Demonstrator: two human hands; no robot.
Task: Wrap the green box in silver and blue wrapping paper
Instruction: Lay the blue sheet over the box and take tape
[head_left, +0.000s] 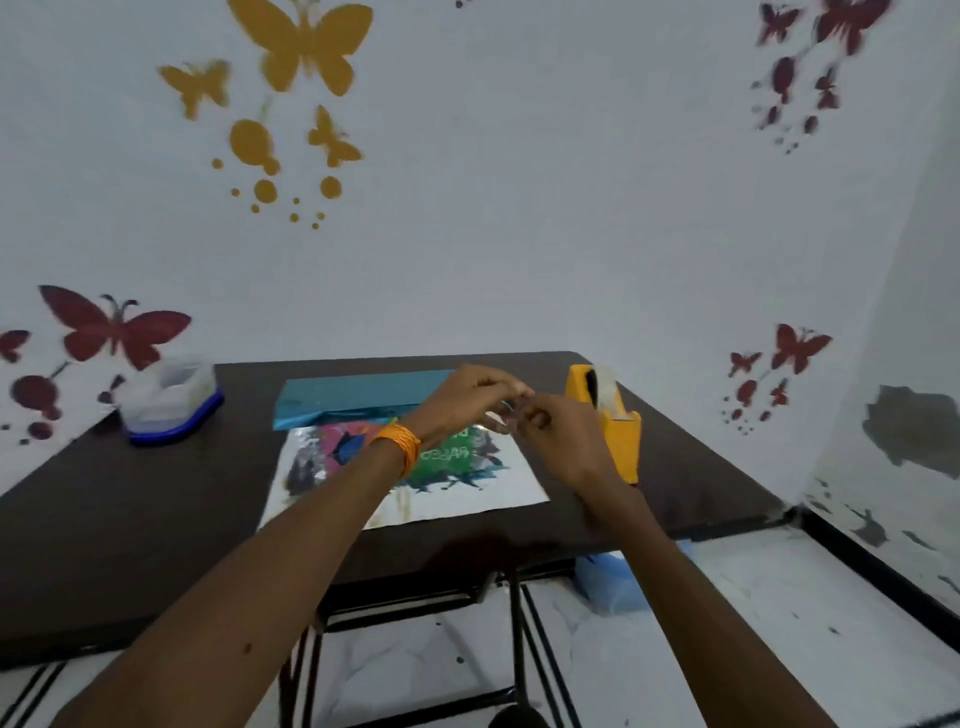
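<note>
In the head view, a dark table (156, 519) is filling the middle of the frame. The wrapping paper (457, 506) is lying silver side up at its centre, and a blue flap (363, 396) of it is stretching across just above. The green box (448, 453) is showing as a green patch with lettering between the two. I cannot tell whether that patch is the box itself or its reflection.

Above it, the left hand (467, 397) and right hand (558, 434) are meeting fingertip to fingertip with curled fingers. They are pinching a small pale scrap (506, 409) that is too blurred to identify. Orange bangles (400, 441) are circling the left wrist. A yellow tape dispenser (610, 415) is standing just right of the hands. A white container (171, 397) is sitting at the table's left edge.
</note>
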